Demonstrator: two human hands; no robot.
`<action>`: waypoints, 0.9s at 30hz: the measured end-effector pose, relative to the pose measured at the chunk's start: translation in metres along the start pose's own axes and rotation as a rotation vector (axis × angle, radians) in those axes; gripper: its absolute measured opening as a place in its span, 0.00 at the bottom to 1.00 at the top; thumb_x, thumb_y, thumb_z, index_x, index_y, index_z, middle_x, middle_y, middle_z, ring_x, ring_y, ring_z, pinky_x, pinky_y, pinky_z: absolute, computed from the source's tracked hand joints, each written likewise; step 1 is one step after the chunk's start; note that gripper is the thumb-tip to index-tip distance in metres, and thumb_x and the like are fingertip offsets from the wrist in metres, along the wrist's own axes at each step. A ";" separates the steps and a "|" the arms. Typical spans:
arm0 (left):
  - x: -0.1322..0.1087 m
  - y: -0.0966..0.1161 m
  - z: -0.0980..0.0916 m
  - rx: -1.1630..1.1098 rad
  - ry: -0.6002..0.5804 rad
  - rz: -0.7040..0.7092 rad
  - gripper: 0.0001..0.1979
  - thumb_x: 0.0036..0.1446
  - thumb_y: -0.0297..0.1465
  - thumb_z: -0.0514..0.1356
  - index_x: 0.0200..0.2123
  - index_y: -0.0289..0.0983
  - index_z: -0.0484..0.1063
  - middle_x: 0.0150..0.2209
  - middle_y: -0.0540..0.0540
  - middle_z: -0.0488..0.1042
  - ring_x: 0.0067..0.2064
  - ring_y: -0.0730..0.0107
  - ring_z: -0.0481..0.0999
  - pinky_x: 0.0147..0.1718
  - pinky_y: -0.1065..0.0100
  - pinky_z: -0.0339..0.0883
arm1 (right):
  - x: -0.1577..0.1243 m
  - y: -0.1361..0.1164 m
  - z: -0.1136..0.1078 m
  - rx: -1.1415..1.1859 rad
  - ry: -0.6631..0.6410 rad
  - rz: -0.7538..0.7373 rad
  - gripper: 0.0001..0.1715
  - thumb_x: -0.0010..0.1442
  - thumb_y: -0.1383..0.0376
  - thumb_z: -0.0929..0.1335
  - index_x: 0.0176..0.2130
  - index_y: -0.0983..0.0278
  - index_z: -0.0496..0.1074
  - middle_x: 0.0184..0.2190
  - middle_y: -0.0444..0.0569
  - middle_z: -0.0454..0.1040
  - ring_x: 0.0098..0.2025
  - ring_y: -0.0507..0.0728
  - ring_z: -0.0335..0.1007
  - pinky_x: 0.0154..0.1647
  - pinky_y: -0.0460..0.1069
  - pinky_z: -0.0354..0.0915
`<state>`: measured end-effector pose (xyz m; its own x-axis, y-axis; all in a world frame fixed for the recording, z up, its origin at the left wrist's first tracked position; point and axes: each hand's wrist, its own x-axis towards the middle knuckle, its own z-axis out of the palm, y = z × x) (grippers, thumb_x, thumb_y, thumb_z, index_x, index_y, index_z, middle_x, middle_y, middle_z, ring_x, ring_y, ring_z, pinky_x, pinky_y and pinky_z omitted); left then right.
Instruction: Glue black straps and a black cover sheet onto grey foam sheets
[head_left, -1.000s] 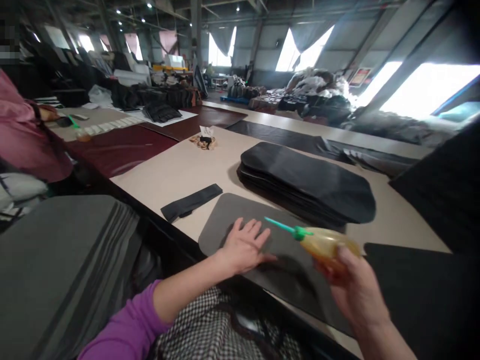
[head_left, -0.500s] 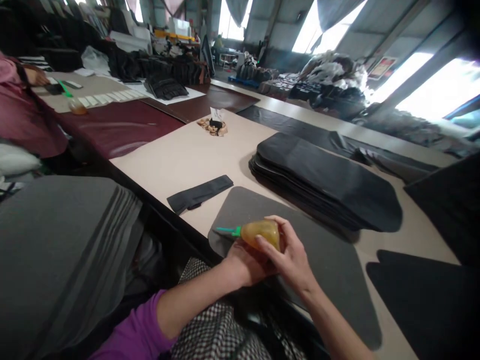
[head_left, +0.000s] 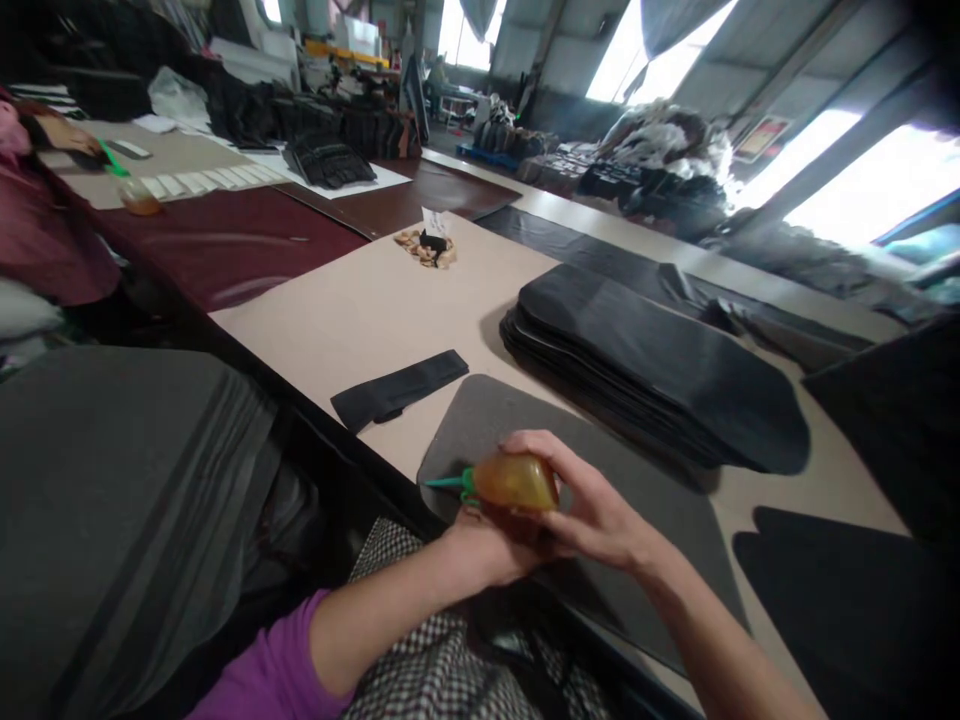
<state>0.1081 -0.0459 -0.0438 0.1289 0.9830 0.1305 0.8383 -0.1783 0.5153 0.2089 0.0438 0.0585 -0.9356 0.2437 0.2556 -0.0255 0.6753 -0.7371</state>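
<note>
A squeeze bottle (head_left: pixel 517 482) of amber liquid, with a green cap and a thin green nozzle pointing left, is held sideways between my two hands. My right hand (head_left: pixel 581 500) wraps round its base from above and the right. From below, my left hand (head_left: pixel 491 550) supports the bottle near the cap, its fingers largely hidden. Under both hands lies a dark grey panel with rounded corners (head_left: pixel 637 545), on the beige table (head_left: pixel 300 315). The nozzle tip hangs over the panel's left end; whether it touches cannot be made out.
Behind the panel stands a stack of black rounded pieces (head_left: pixel 660 350). A black strip (head_left: pixel 401 388) lies to the left. Grey sheets (head_left: pixel 112 480) are piled at the lower left. Small tan pieces (head_left: pixel 427 250) lie farther back. A co-worker's sleeve (head_left: pixel 45 220) shows at far left, near another bottle (head_left: pixel 139 195).
The bottle has rolled and shifted slightly left in my hands, its nozzle a little lower. My right hand has moved farther over its top. The co-worker's hand has shifted at far left.
</note>
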 end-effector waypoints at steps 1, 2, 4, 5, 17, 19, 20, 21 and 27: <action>-0.001 0.000 -0.002 -0.011 -0.025 0.001 0.34 0.66 0.52 0.50 0.70 0.43 0.54 0.67 0.43 0.62 0.65 0.51 0.63 0.63 0.50 0.62 | 0.004 0.002 -0.005 0.000 -0.021 0.003 0.28 0.66 0.57 0.68 0.61 0.58 0.61 0.57 0.55 0.65 0.60 0.64 0.61 0.62 0.58 0.60; -0.003 0.001 -0.004 -0.018 -0.051 0.002 0.35 0.66 0.53 0.49 0.70 0.43 0.53 0.68 0.43 0.62 0.65 0.50 0.64 0.62 0.49 0.64 | 0.007 0.005 -0.010 0.001 -0.039 0.018 0.28 0.65 0.57 0.69 0.61 0.58 0.62 0.57 0.55 0.65 0.61 0.64 0.61 0.63 0.58 0.60; -0.005 0.002 -0.009 -0.008 -0.085 -0.002 0.36 0.67 0.55 0.46 0.70 0.42 0.54 0.68 0.42 0.62 0.65 0.50 0.64 0.61 0.48 0.65 | 0.012 0.010 -0.019 0.013 -0.054 0.068 0.30 0.63 0.58 0.72 0.61 0.56 0.63 0.58 0.54 0.64 0.61 0.65 0.61 0.63 0.58 0.60; -0.005 0.002 -0.012 0.008 -0.083 -0.001 0.36 0.67 0.55 0.45 0.69 0.41 0.56 0.67 0.41 0.62 0.65 0.49 0.64 0.60 0.48 0.65 | 0.014 0.013 -0.022 0.033 -0.052 0.096 0.31 0.62 0.58 0.73 0.60 0.56 0.63 0.58 0.53 0.65 0.61 0.65 0.61 0.63 0.58 0.61; -0.001 0.005 -0.032 0.168 0.069 0.086 0.37 0.67 0.56 0.41 0.69 0.38 0.55 0.67 0.38 0.61 0.68 0.53 0.56 0.63 0.44 0.56 | 0.021 0.040 -0.028 0.178 0.084 0.195 0.31 0.58 0.59 0.76 0.57 0.56 0.66 0.55 0.50 0.67 0.57 0.62 0.67 0.59 0.53 0.67; 0.000 0.006 -0.031 0.187 0.077 0.090 0.37 0.67 0.56 0.38 0.68 0.38 0.57 0.68 0.38 0.59 0.70 0.53 0.52 0.65 0.37 0.51 | 0.021 0.046 -0.031 0.149 0.100 0.185 0.31 0.59 0.59 0.76 0.58 0.55 0.65 0.56 0.49 0.66 0.59 0.62 0.65 0.60 0.53 0.65; 0.000 0.006 -0.031 0.198 0.084 0.091 0.37 0.67 0.56 0.38 0.67 0.39 0.58 0.69 0.38 0.59 0.71 0.53 0.50 0.65 0.35 0.48 | 0.022 0.049 -0.033 0.134 0.097 0.183 0.31 0.59 0.59 0.76 0.58 0.55 0.65 0.56 0.49 0.66 0.60 0.62 0.64 0.61 0.53 0.64; 0.000 0.006 -0.031 0.209 0.088 0.093 0.37 0.67 0.56 0.37 0.67 0.39 0.59 0.69 0.39 0.59 0.71 0.53 0.49 0.66 0.34 0.45 | 0.022 0.051 -0.035 0.123 0.093 0.184 0.31 0.59 0.59 0.75 0.58 0.55 0.65 0.56 0.49 0.66 0.60 0.62 0.64 0.61 0.53 0.64; 0.000 0.007 -0.032 0.243 0.115 0.103 0.37 0.67 0.56 0.37 0.67 0.40 0.59 0.69 0.39 0.58 0.71 0.54 0.49 0.67 0.35 0.42 | 0.030 0.063 -0.044 0.105 0.147 0.215 0.32 0.58 0.56 0.76 0.58 0.55 0.64 0.54 0.49 0.67 0.56 0.62 0.66 0.57 0.54 0.66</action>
<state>0.0968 -0.0487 -0.0129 0.1709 0.9464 0.2740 0.9281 -0.2480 0.2776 0.1945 0.1245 0.0468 -0.8624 0.4772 0.1689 0.1244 0.5232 -0.8431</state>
